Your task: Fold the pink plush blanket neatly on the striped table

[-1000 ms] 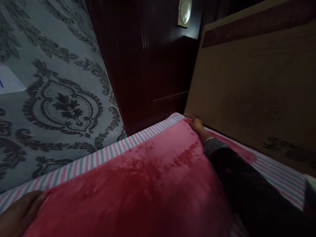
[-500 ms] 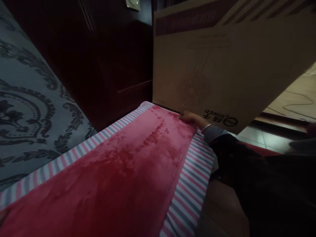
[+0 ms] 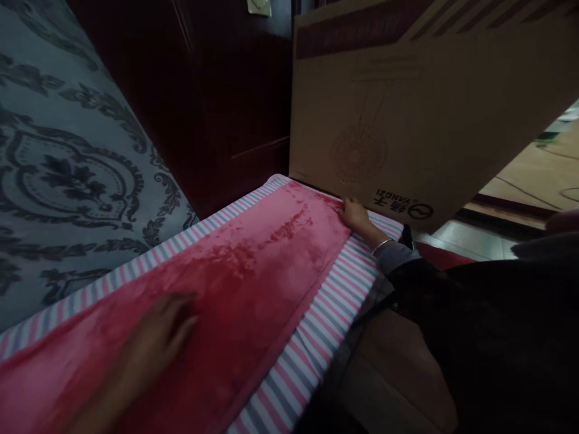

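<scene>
A red and pink plush cloth [image 3: 253, 301] lies lengthwise over a striped cover [image 3: 312, 349] in white, pink and grey, on a long narrow surface. At the cloth's far right end, my right hand [image 3: 355, 214] has its fingers bent onto the edge, pinching the fabric; a bracelet circles the wrist. Over the near left part of the cloth hovers or rests my left hand [image 3: 158, 334], slightly blurred, thumb apart from loosely curved fingers, with nothing visible in it. Whether it touches the cloth is unclear.
A large cardboard box [image 3: 384, 120] stands just beyond the far end. A dark red door or wood panel [image 3: 235, 90] rises behind, and patterned wallpaper [image 3: 81, 175] runs along the left. Pale tiled floor [image 3: 474, 238] shows at right.
My left hand has come in from the lower left edge over the cloth. The right hand stays at the cloth's far end, its fingers shifted slightly. The view has turned a little left.
</scene>
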`<state>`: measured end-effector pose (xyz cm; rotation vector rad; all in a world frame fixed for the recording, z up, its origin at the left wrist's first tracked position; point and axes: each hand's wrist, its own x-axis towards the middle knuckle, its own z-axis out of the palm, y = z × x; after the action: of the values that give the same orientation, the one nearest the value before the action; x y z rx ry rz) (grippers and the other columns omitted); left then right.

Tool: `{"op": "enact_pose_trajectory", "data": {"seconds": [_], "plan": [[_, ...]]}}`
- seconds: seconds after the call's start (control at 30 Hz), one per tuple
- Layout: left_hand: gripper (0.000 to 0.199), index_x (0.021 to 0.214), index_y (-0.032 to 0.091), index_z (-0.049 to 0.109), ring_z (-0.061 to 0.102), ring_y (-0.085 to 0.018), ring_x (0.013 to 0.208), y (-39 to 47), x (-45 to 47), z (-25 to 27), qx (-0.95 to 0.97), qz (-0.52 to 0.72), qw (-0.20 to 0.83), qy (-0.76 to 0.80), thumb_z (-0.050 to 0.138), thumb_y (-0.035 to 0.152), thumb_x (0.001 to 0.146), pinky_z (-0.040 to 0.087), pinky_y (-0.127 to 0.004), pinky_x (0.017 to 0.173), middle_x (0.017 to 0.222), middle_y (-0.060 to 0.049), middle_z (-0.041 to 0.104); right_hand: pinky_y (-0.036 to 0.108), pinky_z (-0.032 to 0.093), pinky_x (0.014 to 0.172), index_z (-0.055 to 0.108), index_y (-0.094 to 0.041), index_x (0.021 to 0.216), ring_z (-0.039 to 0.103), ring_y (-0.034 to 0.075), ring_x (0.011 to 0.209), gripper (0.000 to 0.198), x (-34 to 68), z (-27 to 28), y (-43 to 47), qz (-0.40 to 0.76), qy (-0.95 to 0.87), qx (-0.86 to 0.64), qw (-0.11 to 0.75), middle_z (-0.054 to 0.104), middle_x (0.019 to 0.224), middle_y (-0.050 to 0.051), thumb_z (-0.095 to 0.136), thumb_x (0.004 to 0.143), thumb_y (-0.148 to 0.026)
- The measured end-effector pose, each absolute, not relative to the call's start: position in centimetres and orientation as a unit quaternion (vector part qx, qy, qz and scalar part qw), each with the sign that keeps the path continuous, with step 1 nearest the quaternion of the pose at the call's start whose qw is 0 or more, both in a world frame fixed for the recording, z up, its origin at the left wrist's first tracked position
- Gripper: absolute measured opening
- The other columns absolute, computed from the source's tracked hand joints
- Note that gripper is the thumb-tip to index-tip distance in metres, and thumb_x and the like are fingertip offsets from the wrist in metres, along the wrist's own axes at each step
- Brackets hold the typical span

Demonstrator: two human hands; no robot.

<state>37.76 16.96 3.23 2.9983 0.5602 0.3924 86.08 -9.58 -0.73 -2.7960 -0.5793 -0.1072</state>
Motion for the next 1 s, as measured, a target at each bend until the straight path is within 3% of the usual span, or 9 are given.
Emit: {"op": "enact_pose_trajectory", "data": {"seconds": [0.2,0.43,0.57,0.73,1.0], "plan": [[0.029,0.111,0.018,0.064,0.061,-0.028,0.102,6.1,39.2,0.1,0.989,0.08,0.099,0.074,0.057,0.037,0.09,0.052,-0.044,0.091,0.113,-0.013,0.064,0.053,0.043,0.097,0.051,-0.015,0.138,0.049,0.038,0.121,0.046,83.6,-2.9,-12.5,-0.074,-0.162,-0.973,0.148,0.06,0.127,0.022,0.047,0.099,-0.039],[0.023,0.107,0.015,0.062,0.059,-0.029,0.102,4.0,39.2,0.5,0.995,0.022,0.018,0.099,0.044,0.012,0.093,0.05,-0.048,0.093,0.102,-0.012,0.062,0.052,0.043,0.097,0.056,-0.014,0.137,0.051,0.036,0.12,0.045,83.0,-3.6,-13.2,-0.103,-0.131,-0.965,0.202,0.059,0.128,0.022,0.048,0.097,-0.032],[0.029,0.109,0.017,0.062,0.059,-0.024,0.1,2.4,38.7,1.0,0.994,0.049,0.017,0.098,0.04,0.008,0.093,0.05,-0.041,0.091,0.101,-0.009,0.063,0.046,0.046,0.095,0.062,-0.015,0.13,0.059,0.032,0.111,0.042,83.4,-3.5,-13.2,-0.1,-0.06,-0.952,0.281,0.067,0.12,0.018,0.056,0.09,-0.027],[0.03,0.109,0.018,0.061,0.058,-0.023,0.1,0.9,38.1,-0.6,0.994,0.025,0.019,0.101,0.036,0.008,0.095,0.05,-0.04,0.091,0.102,-0.007,0.063,0.039,0.048,0.092,0.063,-0.014,0.13,0.064,0.03,0.109,0.041,82.9,-2.9,-13.2,-0.11,-0.017,-0.945,0.309,0.069,0.118,0.017,0.058,0.09,-0.023],[0.043,0.135,0.019,0.054,0.056,-0.03,0.114,-0.1,32.9,-1.1,0.973,0.119,-0.029,0.194,0.045,0.014,0.093,0.048,-0.047,0.096,0.128,-0.016,0.059,0.046,0.047,0.083,0.06,0.01,0.128,0.062,0.04,0.115,0.044,81.7,-2.1,-14.4,-0.078,-0.026,-0.95,0.3,0.064,0.112,0.039,0.054,0.094,-0.017]]}}
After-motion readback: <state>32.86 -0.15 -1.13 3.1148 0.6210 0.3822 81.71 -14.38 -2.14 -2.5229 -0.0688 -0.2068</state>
